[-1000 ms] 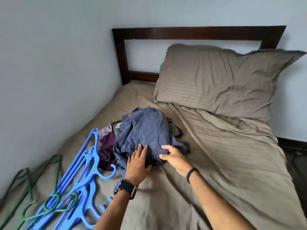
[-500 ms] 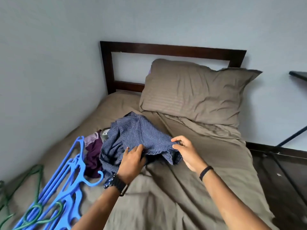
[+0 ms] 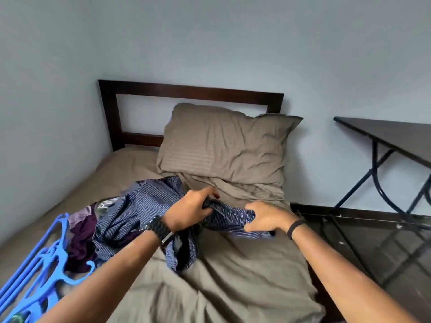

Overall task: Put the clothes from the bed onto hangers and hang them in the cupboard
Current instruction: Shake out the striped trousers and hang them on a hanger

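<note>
A blue striped shirt (image 3: 140,206) lies bunched on the bed (image 3: 245,276), partly lifted. My left hand (image 3: 189,212) grips a fold of it near the middle. My right hand (image 3: 268,217) grips another part of the same shirt further right, and the cloth stretches between the two hands. Under and left of the shirt sits a pile of other clothes, with a purple garment (image 3: 81,238) on top. Several blue hangers (image 3: 39,271) lie on the bed at the lower left. The cupboard is out of view.
A brown pillow (image 3: 224,145) leans on the dark wooden headboard (image 3: 186,92). The wall runs along the bed's left side. A dark folding table (image 3: 391,136) stands to the right, above dark floor (image 3: 373,252).
Both hands went from resting on the shirt to gripping it and lifting it up and to the right. The view has pulled back and tilted up, and the table has come into sight.
</note>
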A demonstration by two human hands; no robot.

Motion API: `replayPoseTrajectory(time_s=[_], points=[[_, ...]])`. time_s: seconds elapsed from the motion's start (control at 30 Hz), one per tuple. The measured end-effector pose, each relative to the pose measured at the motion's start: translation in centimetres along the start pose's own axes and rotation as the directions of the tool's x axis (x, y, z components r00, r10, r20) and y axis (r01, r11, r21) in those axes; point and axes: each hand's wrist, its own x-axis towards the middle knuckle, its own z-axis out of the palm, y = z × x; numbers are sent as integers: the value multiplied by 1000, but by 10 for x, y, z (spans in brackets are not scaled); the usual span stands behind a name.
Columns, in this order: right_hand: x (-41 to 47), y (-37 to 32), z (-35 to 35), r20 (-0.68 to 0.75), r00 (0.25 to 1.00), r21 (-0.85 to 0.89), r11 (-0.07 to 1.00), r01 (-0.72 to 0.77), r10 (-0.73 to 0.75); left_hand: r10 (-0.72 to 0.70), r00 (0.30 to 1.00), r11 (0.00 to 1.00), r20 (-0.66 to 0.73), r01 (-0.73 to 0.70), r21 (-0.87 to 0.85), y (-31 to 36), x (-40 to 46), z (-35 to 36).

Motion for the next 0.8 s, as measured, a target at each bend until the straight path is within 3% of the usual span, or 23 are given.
replayPoseTrajectory(time_s=[0.13,0.27,0.37,0.47,0.57,0.67,0.8], points=[[-10,26,-32,-245,969,47,999,-10,21,110,993,981,53,-117,154,43,33,-18],[-36,59,-94,-478,878,114,993,37,22,319,929,830,188,-369,417,78,62,-32],[-58,82,-145,-568,823,76,997,19,28,438,854,723,282,-521,455,92,91,-48],[-72,102,-187,-614,789,35,999,-25,41,488,822,642,292,-565,518,115,123,-68],[-90,111,-223,-618,783,34,998,-58,67,441,859,665,259,-507,549,135,156,-83],[-111,111,-259,-536,838,10,993,-120,107,387,898,799,210,-440,411,146,191,-92],[-141,111,-302,-497,847,71,982,-176,188,321,909,847,266,-401,348,172,215,-119]])
